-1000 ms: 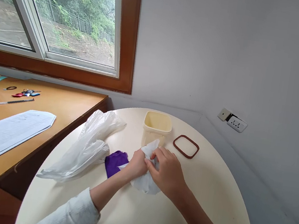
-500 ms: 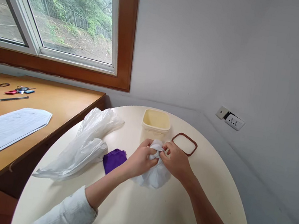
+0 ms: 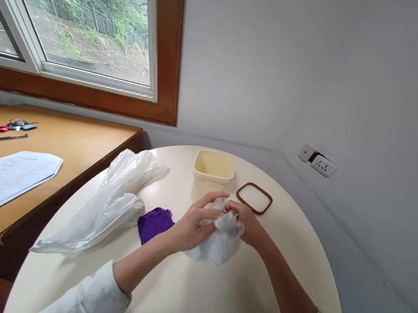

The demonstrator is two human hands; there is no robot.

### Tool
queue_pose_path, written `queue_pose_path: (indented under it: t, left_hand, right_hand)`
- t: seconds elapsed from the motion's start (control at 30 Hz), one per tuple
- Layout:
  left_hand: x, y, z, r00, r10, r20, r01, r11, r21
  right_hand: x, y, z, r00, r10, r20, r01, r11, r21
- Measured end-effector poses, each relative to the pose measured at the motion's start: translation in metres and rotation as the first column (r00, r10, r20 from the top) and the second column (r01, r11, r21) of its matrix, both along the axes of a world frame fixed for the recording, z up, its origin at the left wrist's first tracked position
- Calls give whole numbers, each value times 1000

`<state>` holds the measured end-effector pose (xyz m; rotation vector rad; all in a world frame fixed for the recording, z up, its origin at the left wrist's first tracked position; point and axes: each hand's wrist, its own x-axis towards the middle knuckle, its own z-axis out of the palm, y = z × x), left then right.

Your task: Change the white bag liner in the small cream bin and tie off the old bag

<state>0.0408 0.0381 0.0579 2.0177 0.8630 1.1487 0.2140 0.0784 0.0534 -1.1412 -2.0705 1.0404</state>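
In front of the tub (image 3: pixel 209 187), the left hand (image 3: pixel 191 228) and right hand (image 3: pixel 249 226) hold the bundle (image 3: pixel 214 249) in curled fingers.

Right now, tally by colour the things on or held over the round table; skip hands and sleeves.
White: 2 (bag, bundle)
Cream: 1 (tub)
Purple: 1 (cloth)
Brown: 1 (ring)
Total: 5
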Motion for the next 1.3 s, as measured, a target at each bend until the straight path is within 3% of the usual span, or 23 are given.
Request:
queue_pose_path:
  t: [0.13,0.27,0.37,0.6,0.8,0.97,1.3]
  left_hand:
    - [0,2,-1,997,-4,81,10,997,-78]
    - [-3,6,0,992,79,102,-59,980,-191]
    - [-4,9,2,983,148,108,-112,952,-284]
    - [-1,6,4,978,156,136,-90,911,-403]
    - [4,6,-6,966,59,251,57,900,-432]
    - [5,6,-13,939,35,342,134,879,-458]
    - [10,-7,-3,992,-96,76,120,892,-436]
  right_hand:
    - [-3,-2,-7,1000,11,-19,-11,1000,-21]
    - [-9,-8,-2,991,-86,-104,93,993,71]
    - [-10,-11,4,976,-79,-201,105,987,121]
    - [-7,-14,11,918,27,-395,-63,995,-78]
    - [-15,-14,-2,887,44,-461,-198,935,-293]
    - [-19,-14,-7,893,-65,-445,-29,979,-202]
    - [-18,-15,0,817,-213,-536,156,976,-151]
